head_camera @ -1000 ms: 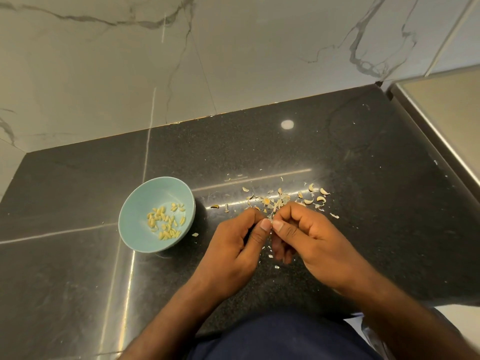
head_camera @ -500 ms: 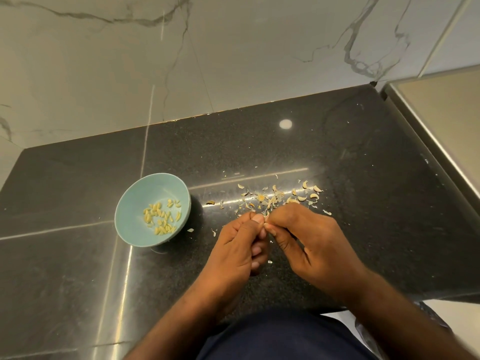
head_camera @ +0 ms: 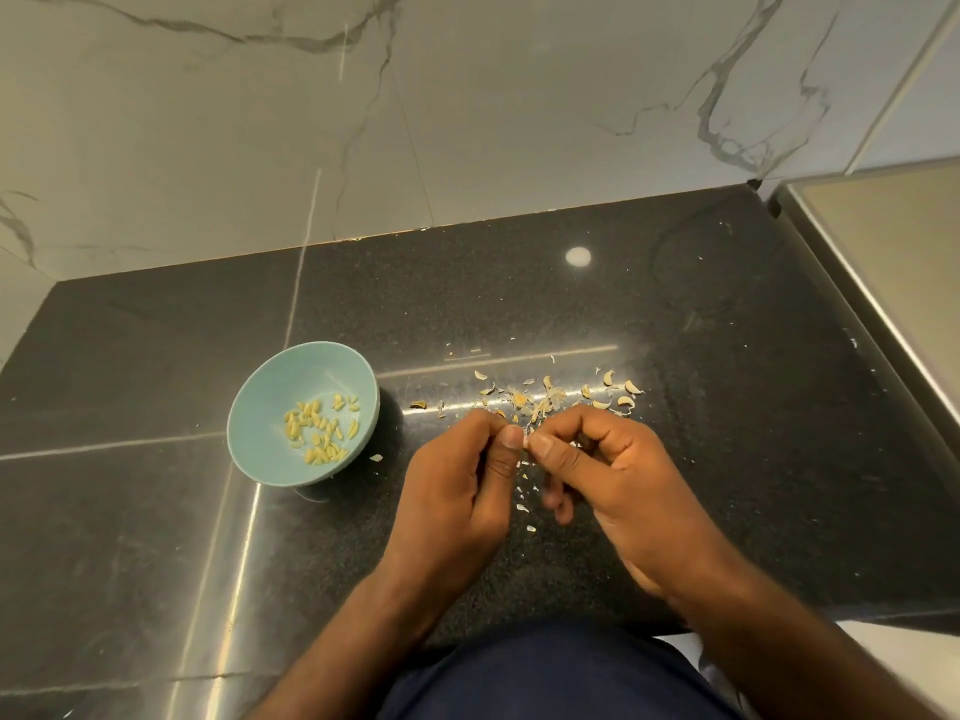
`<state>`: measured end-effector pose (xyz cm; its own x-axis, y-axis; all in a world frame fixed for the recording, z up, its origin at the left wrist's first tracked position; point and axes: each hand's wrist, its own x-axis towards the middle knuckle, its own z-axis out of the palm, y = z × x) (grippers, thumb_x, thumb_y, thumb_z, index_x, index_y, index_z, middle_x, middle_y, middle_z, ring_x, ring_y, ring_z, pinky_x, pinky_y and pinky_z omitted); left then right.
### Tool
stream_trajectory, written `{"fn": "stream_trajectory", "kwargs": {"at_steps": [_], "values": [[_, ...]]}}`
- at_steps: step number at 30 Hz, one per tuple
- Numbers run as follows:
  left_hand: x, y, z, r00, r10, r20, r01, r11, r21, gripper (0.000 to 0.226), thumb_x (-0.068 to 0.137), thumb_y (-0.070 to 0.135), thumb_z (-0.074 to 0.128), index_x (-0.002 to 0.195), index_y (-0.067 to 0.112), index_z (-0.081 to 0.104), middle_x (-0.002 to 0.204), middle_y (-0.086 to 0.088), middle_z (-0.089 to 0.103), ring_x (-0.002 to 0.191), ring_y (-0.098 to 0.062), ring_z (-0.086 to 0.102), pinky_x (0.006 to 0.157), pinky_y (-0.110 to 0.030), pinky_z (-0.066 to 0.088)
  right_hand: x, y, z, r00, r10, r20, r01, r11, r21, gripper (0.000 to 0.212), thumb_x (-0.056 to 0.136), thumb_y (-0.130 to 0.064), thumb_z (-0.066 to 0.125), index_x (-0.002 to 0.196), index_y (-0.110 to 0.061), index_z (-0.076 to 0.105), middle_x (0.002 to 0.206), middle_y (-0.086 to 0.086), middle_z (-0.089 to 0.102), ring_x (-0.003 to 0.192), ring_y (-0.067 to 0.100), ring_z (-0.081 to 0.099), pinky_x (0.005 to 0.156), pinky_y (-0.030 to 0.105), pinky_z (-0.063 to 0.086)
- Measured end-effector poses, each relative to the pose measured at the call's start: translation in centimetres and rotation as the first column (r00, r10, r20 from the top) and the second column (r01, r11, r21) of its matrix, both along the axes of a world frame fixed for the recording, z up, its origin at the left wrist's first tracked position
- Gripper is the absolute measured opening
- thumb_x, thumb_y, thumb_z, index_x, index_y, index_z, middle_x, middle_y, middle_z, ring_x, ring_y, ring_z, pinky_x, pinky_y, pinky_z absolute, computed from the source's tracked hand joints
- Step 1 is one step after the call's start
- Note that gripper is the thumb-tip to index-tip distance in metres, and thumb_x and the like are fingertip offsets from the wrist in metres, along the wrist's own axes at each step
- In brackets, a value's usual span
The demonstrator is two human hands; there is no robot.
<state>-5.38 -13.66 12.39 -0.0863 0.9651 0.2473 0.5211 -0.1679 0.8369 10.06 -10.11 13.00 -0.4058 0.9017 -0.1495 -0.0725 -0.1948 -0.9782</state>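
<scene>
One camera here, worn on the head, wide-angled, looking forward and steeply down onto the dark worktop [head_camera: 727, 459]. It faces the marble wall [head_camera: 519, 122], which fills the upper part of the frame. The view sits close. The left hand [head_camera: 457, 491] and right hand [head_camera: 623, 480] come up from the bottom edge and meet just below centre, near enough to show the small seed [head_camera: 525, 441] pinched between their fingertips. The blue bowl [head_camera: 306, 374] lies left of centre, a steel surface [head_camera: 893, 262] runs off the upper right, and the person's dark clothing [head_camera: 545, 678] fills the bottom middle.
</scene>
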Motion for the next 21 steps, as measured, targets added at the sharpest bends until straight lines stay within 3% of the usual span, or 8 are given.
{"fn": "stream_trajectory", "kwargs": {"at_steps": [2, 4, 6, 9, 12, 14, 17, 21], "values": [[0.4, 0.0, 0.0, 0.988, 0.013, 0.154, -0.014, 1.0, 0.006, 0.023, 0.099, 0.032, 0.05, 0.089, 0.015, 0.061, 0.071, 0.0, 0.06, 0.06, -0.018, 0.056, 0.053, -0.039, 0.047, -0.1, 0.1, 0.3, 0.991, -0.037, -0.127, 0.02, 0.99, -0.137, 0.008, 0.084, -0.02, 0.067, 0.078, -0.017, 0.07, 0.074, 0.002, 0.065, 0.057, 0.016, 0.056, 0.049, 0.028, 0.044], [0.8, 0.0, 0.2, 0.961, 0.001, 0.275, -0.003, 1.0, 0.008, 0.013, 0.097, 0.028, 0.055, 0.096, 0.019, 0.065, 0.081, 0.003, 0.067, 0.068, -0.013, 0.063, 0.057, -0.024, 0.05, -0.2, 0.2, 0.4, 0.983, -0.051, -0.178, 0.014, 0.979, -0.205, 0.008, 0.082, -0.023, 0.067, 0.078, -0.017, 0.071, 0.076, 0.006, 0.064, 0.057, 0.015, 0.054, 0.048, 0.025, 0.043], [0.9, 0.4, 0.2, 0.935, 0.009, 0.354, 0.001, 1.0, -0.027, 0.007, 0.093, 0.025, 0.062, 0.097, 0.02, 0.067, 0.085, 0.003, 0.07, 0.074, -0.01, 0.066, 0.061, -0.019, 0.05, -0.1, 0.7, 0.4, 0.984, -0.024, -0.175, -0.012, 0.979, -0.205, 0.009, 0.082, -0.022, 0.067, 0.081, -0.014, 0.07, 0.073, 0.005, 0.062, 0.057, 0.015, 0.054, 0.048, 0.024, 0.043], [0.5, 1.0, 0.3, 0.895, 0.044, 0.444, 0.005, 0.994, -0.108, 0.007, 0.091, 0.021, 0.065, 0.092, 0.014, 0.068, 0.082, -0.001, 0.07, 0.075, -0.01, 0.066, 0.062, -0.021, 0.052, 0.0, 1.5, 0.2, 0.995, 0.017, -0.1, -0.029, 0.992, -0.122, 0.012, 0.086, -0.019, 0.067, 0.085, -0.007, 0.069, 0.07, 0.004, 0.065, 0.057, 0.017, 0.055, 0.048, 0.025, 0.045], [0.4, 1.7, 0.4, 0.868, 0.063, 0.493, 0.032, 0.983, -0.183, 0.013, 0.092, 0.022, 0.063, 0.093, 0.01, 0.069, 0.084, -0.007, 0.071, 0.074, -0.018, 0.066, 0.059, -0.024, 0.053, 0.1, 2.4, -0.2, 0.98, -0.004, 0.2, -0.028, 0.988, 0.153, 0.008, 0.091, -0.018, 0.07, 0.084, -0.018, 0.073, 0.071, 0.006, 0.068, 0.06, 0.029, 0.058, 0.051, 0.038, 0.05], [0.5, 2.0, 0.6, 0.848, 0.09, 0.523, 0.031, 0.976, -0.217, 0.014, 0.088, 0.021, 0.062, 0.093, 0.009, 0.069, 0.085, -0.009, 0.072, 0.075, -0.02, 0.068, 0.059, -0.024, 0.055, 0.0, 2.7, -0.7, 0.956, -0.036, 0.292, -0.035, 0.972, 0.233, 0.009, 0.092, -0.021, 0.069, 0.084, -0.024, 0.073, 0.07, 0.005, 0.066, 0.064, 0.032, 0.059, 0.056, 0.044, 0.051], [0.5, 2.6, 0.2, 0.859, 0.127, 0.496, -0.01, 0.973, -0.231, 0.008, 0.09, 0.012, 0.062, 0.092, 0.01, 0.07, 0.083, -0.009, 0.072, 0.073, -0.02, 0.069, 0.061, -0.024, 0.055, -0.2, 2.7, -1.2, 0.968, -0.035, 0.247, -0.016, 0.979, 0.204, 0.009, 0.094, -0.021, 0.067, 0.086, -0.02, 0.072, 0.069, 0.005, 0.066, 0.063, 0.031, 0.06, 0.055, 0.045, 0.052], [0.6, 2.5, -0.4, 0.885, 0.147, 0.442, -0.042, 0.97, -0.238, 0.01, 0.094, 0.003, 0.06, 0.094, 0.007, 0.069, 0.077, -0.007, 0.071, 0.068, -0.016, 0.067, 0.064, -0.024, 0.055, -0.4, 2.9, -1.6, 0.997, -0.018, 0.078, 0.016, 1.0, 0.02, 0.009, 0.094, -0.013, 0.064, 0.086, -0.011, 0.069, 0.067, 0.002, 0.066, 0.056, 0.015, 0.059, 0.051, 0.028, 0.049]]}}
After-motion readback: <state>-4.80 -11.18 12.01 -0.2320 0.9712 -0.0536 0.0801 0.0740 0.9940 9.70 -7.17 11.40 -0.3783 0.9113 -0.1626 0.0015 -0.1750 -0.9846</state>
